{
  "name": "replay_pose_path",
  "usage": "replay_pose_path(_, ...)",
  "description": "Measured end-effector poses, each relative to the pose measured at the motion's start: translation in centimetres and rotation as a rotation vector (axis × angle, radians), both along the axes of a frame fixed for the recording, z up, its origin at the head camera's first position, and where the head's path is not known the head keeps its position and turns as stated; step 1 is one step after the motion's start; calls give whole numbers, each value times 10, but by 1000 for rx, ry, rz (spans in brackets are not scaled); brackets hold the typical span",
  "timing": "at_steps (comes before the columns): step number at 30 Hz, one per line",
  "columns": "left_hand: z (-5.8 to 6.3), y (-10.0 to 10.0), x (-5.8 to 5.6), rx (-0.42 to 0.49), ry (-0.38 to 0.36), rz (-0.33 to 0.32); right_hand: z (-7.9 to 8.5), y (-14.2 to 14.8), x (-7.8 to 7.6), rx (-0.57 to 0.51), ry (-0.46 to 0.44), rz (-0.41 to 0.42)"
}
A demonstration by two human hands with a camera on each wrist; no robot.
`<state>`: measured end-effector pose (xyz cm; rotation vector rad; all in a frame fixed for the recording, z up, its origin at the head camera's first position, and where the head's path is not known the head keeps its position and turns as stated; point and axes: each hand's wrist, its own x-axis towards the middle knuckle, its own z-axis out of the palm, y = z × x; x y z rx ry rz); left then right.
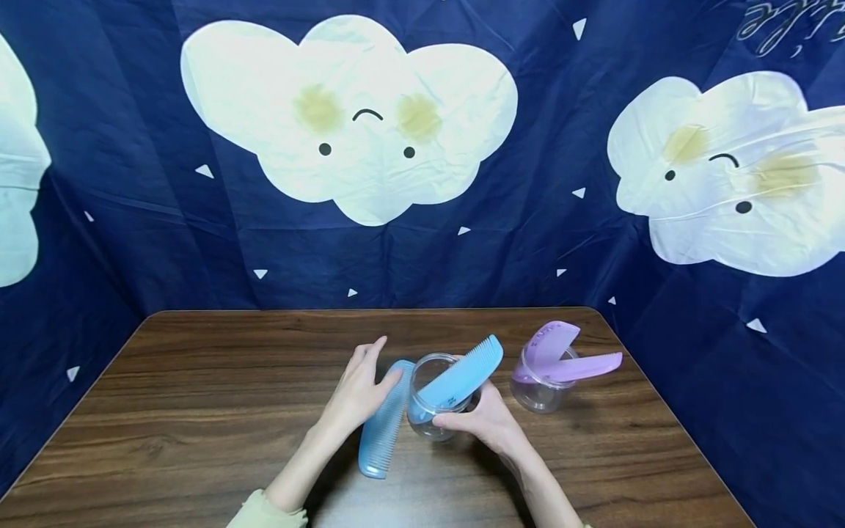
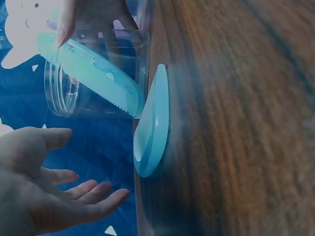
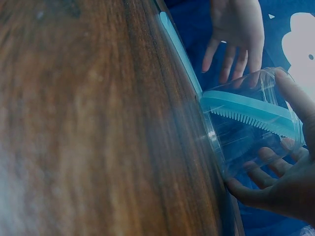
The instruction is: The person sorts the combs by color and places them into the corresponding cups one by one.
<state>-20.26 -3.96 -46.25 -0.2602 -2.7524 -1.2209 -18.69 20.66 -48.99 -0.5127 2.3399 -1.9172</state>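
Observation:
My right hand (image 1: 488, 419) grips a clear round jar (image 1: 430, 431) from its right side, thumb near the rim and fingers around the far wall. A light blue comb (image 1: 467, 372) leans inside this jar, its upper end sticking out to the right. To the left of the jar, a second blue comb (image 1: 384, 433) lies flat on the table; in the left wrist view that comb (image 2: 153, 125) lies by the jar's base. My left hand (image 1: 359, 392) hovers over the lying comb, fingers spread and holding nothing, and the left wrist view shows a gap between them.
Another clear jar (image 1: 538, 401) stands at the right with two purple combs (image 1: 551, 345) fanned out of it. The brown wood-grain table (image 1: 218, 396) ends at a dark blue cloth backdrop (image 1: 422, 271) with white clouds.

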Motion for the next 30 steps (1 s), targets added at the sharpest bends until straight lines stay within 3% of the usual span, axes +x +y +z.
replay_pose_path(12, -3, 1, -2, -40, -119, 7, 2, 0, -1, -17, -2, 13)
replay_pose_path(30, -4, 6, -5, -70, -155, 34, 3, 0, 1, -2, -8, -4)
